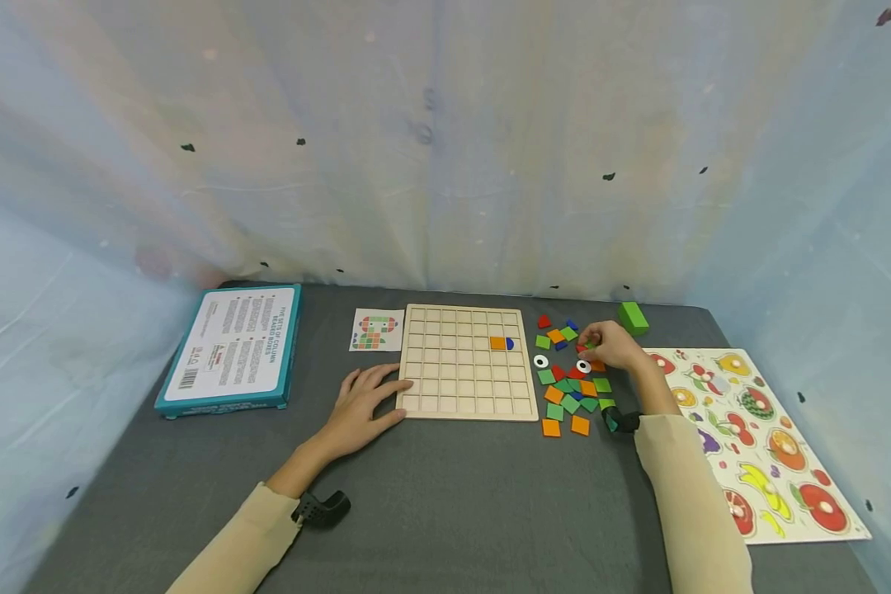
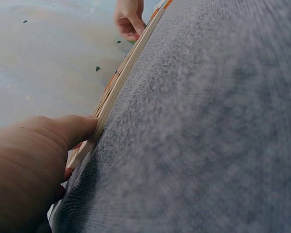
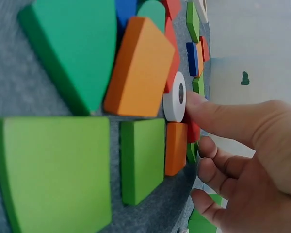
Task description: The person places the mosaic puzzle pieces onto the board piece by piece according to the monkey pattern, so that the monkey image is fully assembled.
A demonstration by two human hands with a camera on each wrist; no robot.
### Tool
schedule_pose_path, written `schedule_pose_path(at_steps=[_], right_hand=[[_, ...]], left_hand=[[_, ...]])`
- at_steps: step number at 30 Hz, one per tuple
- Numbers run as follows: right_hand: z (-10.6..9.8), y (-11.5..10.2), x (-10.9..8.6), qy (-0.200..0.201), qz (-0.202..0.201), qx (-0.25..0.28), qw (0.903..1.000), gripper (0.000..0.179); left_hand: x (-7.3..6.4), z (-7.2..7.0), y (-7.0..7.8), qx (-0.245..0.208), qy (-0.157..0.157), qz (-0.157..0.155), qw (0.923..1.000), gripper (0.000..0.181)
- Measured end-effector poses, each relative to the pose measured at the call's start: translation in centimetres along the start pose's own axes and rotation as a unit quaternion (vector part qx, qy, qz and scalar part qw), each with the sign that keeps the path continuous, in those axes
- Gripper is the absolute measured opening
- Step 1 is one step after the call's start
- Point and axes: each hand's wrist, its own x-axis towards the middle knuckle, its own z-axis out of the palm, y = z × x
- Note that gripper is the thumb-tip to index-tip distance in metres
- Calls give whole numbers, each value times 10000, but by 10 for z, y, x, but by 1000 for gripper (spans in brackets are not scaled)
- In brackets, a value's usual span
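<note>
My left hand (image 1: 365, 406) lies at the near left corner of a wooden grid board (image 1: 466, 404), fingers fairly straight, with fingertips touching its edge. An orange square (image 1: 497, 343) and a blue half-round piece (image 1: 510, 344) sit in the grid towards its right side. Over the loose pieces right of the board, my right hand (image 1: 615, 345) pinches a small red piece (image 3: 192, 131) between thumb and forefinger; the forefinger is mostly hidden in the right wrist view. Close beside the thumb is a white ring (image 3: 174, 99) with a dark centre.
A pattern card (image 1: 377, 330) lies left of the board, and a teal box (image 1: 289, 363) farther left. Several green, orange, red and blue pieces spread between the board and a fruit-picture board (image 1: 720, 450). A green block (image 1: 633, 318) stands behind the right hand.
</note>
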Motion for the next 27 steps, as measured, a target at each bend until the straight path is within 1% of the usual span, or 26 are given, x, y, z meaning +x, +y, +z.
schedule_pose_path(at_steps=[3,5,7,9,11,14,18,22,27], right_hand=[[0,-2,-1,104,-1,30,9999,15],[2,-4,1,257,-20,89,9996,13],[4,-7,5,404,-75,237,9989,12],[9,-13,12,481,-186,504,9974,14],[15,-22,19,494,-316,797,9951,17],[26,-40,32,392,-499,1272,9898,22],[40,-66,47,279,-705,1637,9836,24],[52,-86,61,172,-884,1530,9841,23],[64,-90,76,136,-852,1365,9869,21]], left_hand=[[0,1,0,-3,-4,-7,10000,49],[1,1,0,-8,2,-2,10000,49],[1,1,1,5,19,9,10000,50],[1,1,1,8,40,15,10000,50],[1,0,2,12,58,25,10000,50],[0,0,2,11,69,28,10000,50],[0,0,2,34,64,29,10000,50],[0,0,1,26,50,14,10000,50],[0,0,1,22,38,0,10000,50]])
